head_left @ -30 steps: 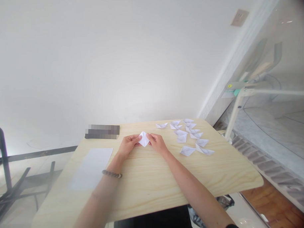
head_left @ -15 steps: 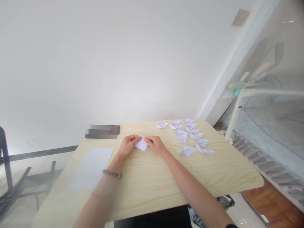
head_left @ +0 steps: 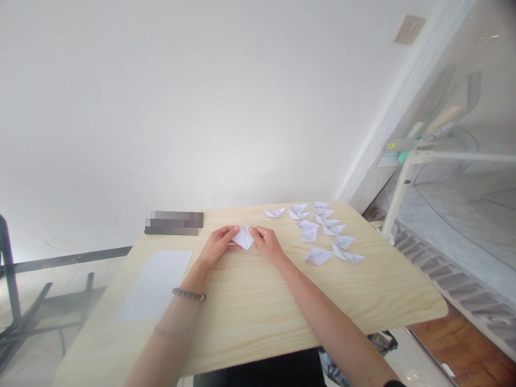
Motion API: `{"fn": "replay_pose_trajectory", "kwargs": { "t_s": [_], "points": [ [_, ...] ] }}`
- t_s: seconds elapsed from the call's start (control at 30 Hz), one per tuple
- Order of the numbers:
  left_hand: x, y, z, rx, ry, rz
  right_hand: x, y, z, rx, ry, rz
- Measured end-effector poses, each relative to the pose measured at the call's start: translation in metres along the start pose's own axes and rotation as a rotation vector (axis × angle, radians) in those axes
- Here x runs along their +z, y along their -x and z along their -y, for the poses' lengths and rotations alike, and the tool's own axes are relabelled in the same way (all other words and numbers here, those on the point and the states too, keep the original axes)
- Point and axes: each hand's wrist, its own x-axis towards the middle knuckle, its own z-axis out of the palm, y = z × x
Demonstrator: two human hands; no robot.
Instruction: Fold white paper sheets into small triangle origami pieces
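A small folded piece of white paper (head_left: pixel 244 237), diamond-shaped with a crease down its middle, is held just above the table. My left hand (head_left: pixel 218 244) pinches its left corner between thumb and fingers. On the opposite corner, my right hand (head_left: pixel 266 242) has the same kind of pinch. To the right lie several folded paper boats (head_left: pixel 319 255), grouped toward the table's far right. A flat stack or sheet of white paper (head_left: pixel 157 285) rests left of my left forearm.
The light wooden table (head_left: pixel 254 306) stands against a white wall. A dark pixelated object (head_left: pixel 174 223) sits at its far left edge. Beyond the right side are a white metal frame (head_left: pixel 396 198) and a bed-like surface (head_left: pixel 472 223). Dark chair legs (head_left: pixel 13 298) stand to the left.
The thumbs have shifted from the top of the folded paper out to its side corners, so its upper point now shows. The paper has risen slightly away from me.
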Motion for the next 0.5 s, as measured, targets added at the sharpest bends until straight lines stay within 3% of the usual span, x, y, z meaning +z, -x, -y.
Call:
{"fn": "replay_pose_trajectory", "kwargs": {
  "t_s": [0.23,0.5],
  "points": [
    [-0.002,0.0002,0.0014,-0.043,-0.017,0.049,-0.0005,-0.0002,-0.0013,0.036,0.01,-0.045],
    [-0.0021,-0.0036,0.0046,0.007,-0.012,-0.058,0.0005,-0.0008,0.0004,0.027,-0.052,0.003]
  ]
}}
